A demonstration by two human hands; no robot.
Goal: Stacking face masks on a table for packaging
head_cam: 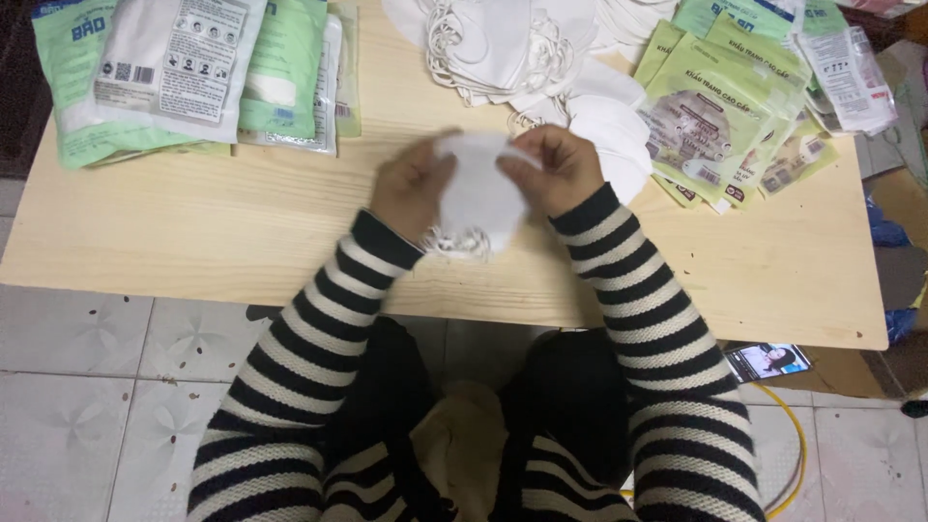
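Pale wooden table (242,222) under me, head view: I've got a small stack of white masks (480,193) pinched between both hands, left hand (411,186) gripping its left edge, right hand (553,169) its right. Stack hangs lengthwise toward me, ear loops (459,244) dangling at the near end above the table.

A white face mask (480,188), folded flat, held upright above the table's near edge, ear loops dangling below

Even, soft indoor light falls from above on the pale wooden worktop (242,232), with faint shadows. The far white fabric masks (541,48) wash out slightly; moving fingers (522,172) look softly blurred.
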